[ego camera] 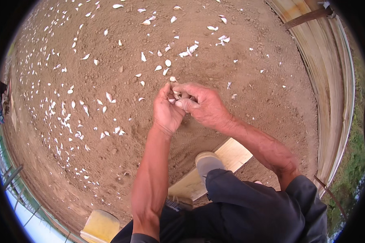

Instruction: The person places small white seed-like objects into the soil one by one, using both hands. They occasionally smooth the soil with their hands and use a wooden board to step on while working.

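My left hand [167, 111] is cupped palm up over the bare soil [261, 100], holding a few pale garlic cloves [171, 100]. My right hand [205, 103] meets it from the right, thumb and fingers pinched around a clove [177, 93] above the left palm. The fingers partly hide what lies in the palm. Just beyond the fingertips is another garlic clove [173, 79], with a few more cloves [168, 63] on the soil past it.
Many cloves [65, 121] lie scattered to the left. A wooden plank [234, 155] rests under my shoe [208, 164]. Boards [328, 79] edge the bed at right, with a stake [307, 18] across them. A yellow container [100, 226] stands at lower left.
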`<state>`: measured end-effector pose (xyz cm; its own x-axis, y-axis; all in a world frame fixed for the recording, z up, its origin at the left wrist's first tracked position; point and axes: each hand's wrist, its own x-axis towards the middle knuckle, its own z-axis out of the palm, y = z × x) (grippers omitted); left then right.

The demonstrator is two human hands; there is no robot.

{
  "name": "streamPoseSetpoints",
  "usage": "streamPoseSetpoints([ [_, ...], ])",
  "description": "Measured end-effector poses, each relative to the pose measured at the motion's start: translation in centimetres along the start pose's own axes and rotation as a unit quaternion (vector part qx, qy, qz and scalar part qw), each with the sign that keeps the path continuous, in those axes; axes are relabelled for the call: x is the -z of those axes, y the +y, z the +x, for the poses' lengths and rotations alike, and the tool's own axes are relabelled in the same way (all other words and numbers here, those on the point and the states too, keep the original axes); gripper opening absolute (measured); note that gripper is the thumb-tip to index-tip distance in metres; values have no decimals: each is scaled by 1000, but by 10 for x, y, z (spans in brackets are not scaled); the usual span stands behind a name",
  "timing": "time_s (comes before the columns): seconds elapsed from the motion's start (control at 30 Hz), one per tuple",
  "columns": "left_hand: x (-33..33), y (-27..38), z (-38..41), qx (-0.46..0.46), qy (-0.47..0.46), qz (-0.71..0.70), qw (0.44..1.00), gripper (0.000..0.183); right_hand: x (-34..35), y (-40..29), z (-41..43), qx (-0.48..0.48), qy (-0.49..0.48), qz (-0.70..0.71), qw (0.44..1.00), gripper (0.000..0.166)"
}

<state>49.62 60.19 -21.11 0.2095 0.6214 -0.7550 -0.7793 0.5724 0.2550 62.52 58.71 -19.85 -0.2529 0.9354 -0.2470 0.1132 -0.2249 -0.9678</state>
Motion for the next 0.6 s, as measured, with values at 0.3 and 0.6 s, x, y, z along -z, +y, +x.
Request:
streamPoseSetpoints([
  [0.3, 60, -7, -46, 99, -46, 53, 993, 30, 113, 31, -10, -175, 248, 126, 944, 23],
  [0.6, 75, -17, -74, 121, 18, 65, 990, 26, 102, 38, 14, -171, 167, -116, 964, 14],
])
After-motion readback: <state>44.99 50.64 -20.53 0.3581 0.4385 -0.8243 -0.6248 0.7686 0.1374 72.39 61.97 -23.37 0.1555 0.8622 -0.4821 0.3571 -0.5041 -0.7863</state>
